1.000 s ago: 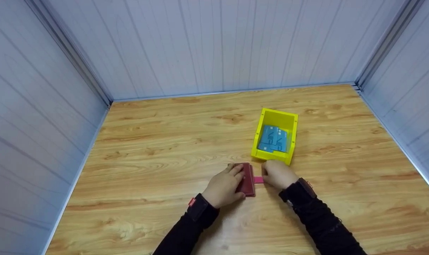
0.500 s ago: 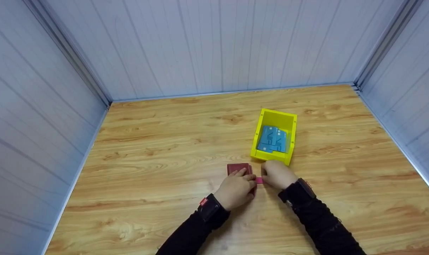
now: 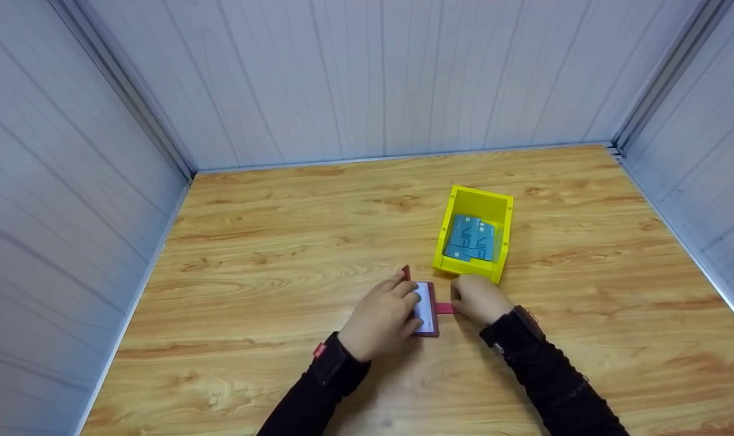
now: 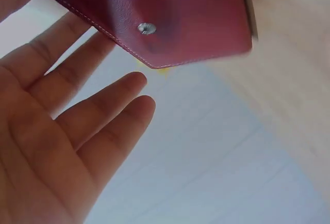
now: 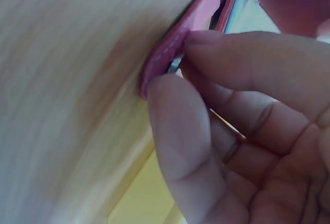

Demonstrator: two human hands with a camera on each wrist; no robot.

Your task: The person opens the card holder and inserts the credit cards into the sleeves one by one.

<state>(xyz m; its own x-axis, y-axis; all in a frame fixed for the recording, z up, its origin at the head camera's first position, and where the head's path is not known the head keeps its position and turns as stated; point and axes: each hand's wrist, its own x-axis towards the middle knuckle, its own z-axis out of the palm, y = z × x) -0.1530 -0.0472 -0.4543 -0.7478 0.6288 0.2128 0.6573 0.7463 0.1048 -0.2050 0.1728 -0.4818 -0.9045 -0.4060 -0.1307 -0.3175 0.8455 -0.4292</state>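
A dark red card wallet lies on the table, its front cover lifted so that the pale inside shows. My left hand is at the cover. In the left wrist view, its fingers are nearly straight and reach behind the cover, whose outside carries a metal snap stud. My right hand pinches the end of the wallet's strap. The right wrist view shows thumb and finger at the strap, with a metal snap between them.
Just beyond my right hand stands a yellow bin holding several blue cards printed "VIP". Pale panel walls close off the back and both sides of the wooden table.
My left hand slides right over the wallet, then moves back left as its cover comes up, revealing the pale inside. My right hand stays at the strap.
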